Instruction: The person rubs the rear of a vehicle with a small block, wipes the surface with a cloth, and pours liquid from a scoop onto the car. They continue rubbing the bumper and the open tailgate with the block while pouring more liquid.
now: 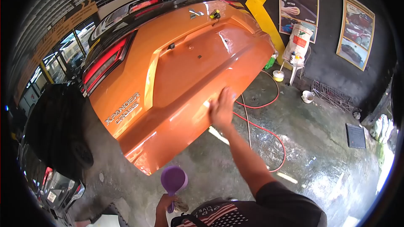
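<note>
An orange tailgate (pixel 198 71) stands raised in the middle of the view, with chrome lettering (pixel 122 109) at its lower left. My right hand (pixel 223 108) is at the panel's lower part, fingers stretched out, somewhat blurred; nothing shows in it. Whether the palm presses on the paint is hard to tell. Low in the view, my left hand (pixel 163 204) is wrapped round the handle of a purple dipper (pixel 173 178). Beside that hand a beige cloth (pixel 181 205) shows, partly hidden.
A red hose (pixel 283 143) loops over the wet floor (pixel 311 155) at right. Beyond it are a stool (pixel 294 72) bearing bottles and a bag, a yellow-rimmed tub (pixel 278 75), a white pot (pixel 307 96) and a metal grate (pixel 332 96). A dark car (pixel 52 130) stands left.
</note>
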A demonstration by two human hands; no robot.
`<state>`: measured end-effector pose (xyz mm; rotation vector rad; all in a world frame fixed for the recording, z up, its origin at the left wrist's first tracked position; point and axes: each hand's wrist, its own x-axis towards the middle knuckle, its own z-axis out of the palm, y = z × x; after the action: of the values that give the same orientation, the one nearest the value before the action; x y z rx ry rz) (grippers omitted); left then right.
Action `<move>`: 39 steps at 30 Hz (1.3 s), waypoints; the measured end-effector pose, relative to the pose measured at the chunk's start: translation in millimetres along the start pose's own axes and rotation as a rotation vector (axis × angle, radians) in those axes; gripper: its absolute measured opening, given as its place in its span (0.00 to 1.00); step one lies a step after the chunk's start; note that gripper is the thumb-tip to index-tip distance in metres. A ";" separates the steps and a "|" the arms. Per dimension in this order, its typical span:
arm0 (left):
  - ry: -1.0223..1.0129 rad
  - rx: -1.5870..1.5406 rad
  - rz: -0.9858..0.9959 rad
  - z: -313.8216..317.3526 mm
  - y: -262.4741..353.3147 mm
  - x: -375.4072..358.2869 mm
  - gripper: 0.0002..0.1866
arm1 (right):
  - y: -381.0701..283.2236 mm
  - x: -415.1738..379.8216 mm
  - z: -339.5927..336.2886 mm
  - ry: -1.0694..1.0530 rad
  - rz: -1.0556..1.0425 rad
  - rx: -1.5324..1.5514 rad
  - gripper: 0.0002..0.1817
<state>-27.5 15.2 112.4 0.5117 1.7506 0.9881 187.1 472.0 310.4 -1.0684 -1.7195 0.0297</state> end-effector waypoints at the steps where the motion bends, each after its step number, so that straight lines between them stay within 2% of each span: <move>1: -0.003 0.006 0.006 1.0 2.0 0.3 0.10 | -23.9 -28.8 -10.8 -0.082 -0.058 0.147 0.41; 3: 0.004 0.059 0.013 -0.6 0.7 -4.0 0.10 | -18.8 -33.2 -19.4 -0.119 -0.099 0.177 0.40; 5: 0.017 0.068 0.001 0.2 3.1 -8.8 0.09 | 24.7 0.3 -12.8 0.011 -0.165 0.099 0.39; 7: 0.016 0.021 -0.001 6.2 11.1 -17.7 0.10 | 94.3 48.0 18.0 0.080 -0.097 -0.015 0.38; 8: 0.019 0.023 -0.001 5.6 9.0 -19.4 0.10 | 95.8 61.7 20.2 0.081 -0.095 -0.012 0.38; 10: 0.046 -0.015 -0.019 8.4 5.5 -17.2 0.10 | 95.0 84.6 19.0 0.056 0.267 0.049 0.38; 12: 0.065 -0.015 -0.031 12.9 11.2 -22.7 0.09 | 45.7 46.3 2.3 0.061 0.131 0.097 0.39; 13: 0.086 -0.019 -0.046 15.9 14.6 -24.6 0.09 | 28.7 15.7 9.1 0.042 -0.019 0.001 0.38; 14: 0.088 -0.016 -0.043 16.9 17.5 -25.3 0.09 | -2.5 -6.0 -15.1 -0.078 -0.063 0.121 0.38; 17: 0.097 -0.004 -0.042 17.7 21.0 -29.5 0.09 | 22.8 0.9 -20.4 -0.124 -0.136 0.130 0.38; 18: 0.105 -0.003 -0.028 19.3 22.9 -31.7 0.09 | 44.7 21.4 -9.8 0.075 -0.170 0.098 0.36; 20: 0.114 -0.006 -0.017 22.7 18.5 -36.5 0.09 | 98.9 71.5 11.6 0.107 0.017 0.039 0.35; 21: 0.131 -0.025 -0.023 21.8 14.6 -36.0 0.10 | 103.4 79.5 18.5 0.109 0.019 0.041 0.35; 23: 0.142 -0.045 -0.017 24.9 15.1 -33.7 0.10 | 101.8 97.0 19.9 0.113 0.246 0.027 0.35; 25: 0.138 -0.086 -0.023 25.3 17.7 -36.7 0.10 | 58.9 57.0 11.7 0.131 0.166 0.096 0.36; 27: 0.132 -0.071 -0.015 25.4 16.3 -34.5 0.10 | 6.3 -0.5 -11.3 0.021 -0.079 0.129 0.37; 29: 0.142 -0.056 0.002 27.0 17.6 -40.5 0.11 | 8.8 -11.8 -26.9 -0.120 -0.144 0.179 0.38; 31: 0.150 -0.080 -0.002 25.2 10.1 -38.6 0.11 | 49.0 16.8 -13.9 0.003 -0.123 0.069 0.37; 33: 0.156 -0.106 -0.005 28.4 6.4 -45.0 0.11 | 109.4 67.4 10.7 0.049 0.055 0.086 0.37; 34: 0.167 -0.110 -0.013 32.6 13.2 -49.1 0.11 | 118.0 79.3 16.8 0.045 0.053 0.092 0.37; 36: 0.169 -0.122 -0.013 36.7 18.0 -54.4 0.11 | 125.2 99.1 19.4 0.034 0.289 0.080 0.37; 37: 0.166 -0.143 -0.014 38.5 17.2 -56.9 0.10 | 111.1 86.8 22.4 0.054 0.271 0.112 0.37; 39: 0.156 -0.166 -0.005 33.2 9.6 -49.0 0.10 | 43.8 27.5 2.1 0.039 0.038 0.099 0.39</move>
<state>21.0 -2.2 143.0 0.3312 1.7860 1.1851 212.2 517.3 308.6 -1.0222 -1.6455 0.1165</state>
